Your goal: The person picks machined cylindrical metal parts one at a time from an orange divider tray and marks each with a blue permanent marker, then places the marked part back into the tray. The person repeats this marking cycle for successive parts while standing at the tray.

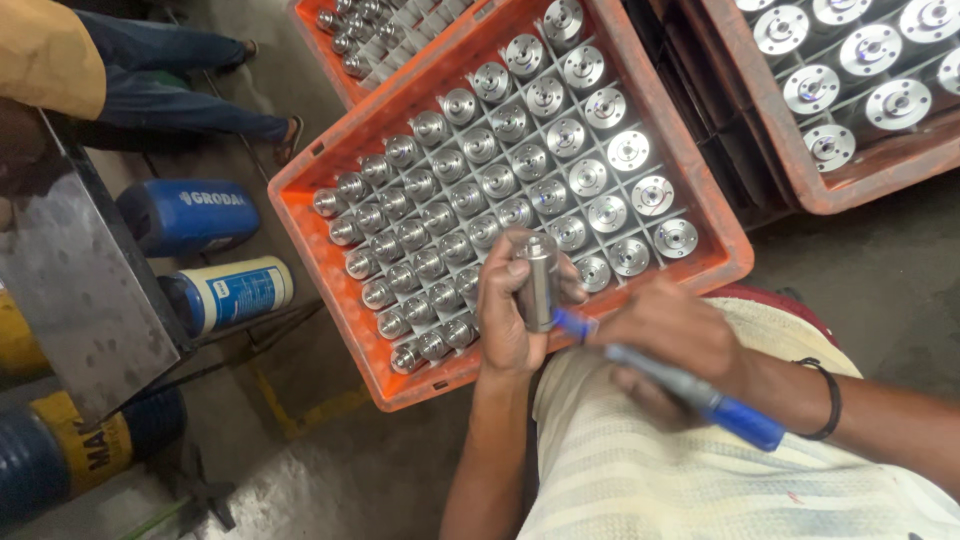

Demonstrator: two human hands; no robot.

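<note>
My left hand [503, 312] grips a shiny metal cylinder [538, 280] upright, just above the near edge of an orange crate [300, 215]. My right hand [672, 335] holds a blue marker pen [690, 390], and its tip touches the side of the cylinder. The crate is divided into cells, and several similar metal cylinders [520, 160] stand in them. A black band sits on my right wrist [830, 398].
Two more orange crates [800, 170] of metal parts stand at the back and right. On the floor at left lie a blue canister [185, 215] and a white-and-blue can [235, 292]. A steel plate [75, 290] juts in at left. Another person's legs [180, 95] show at top left.
</note>
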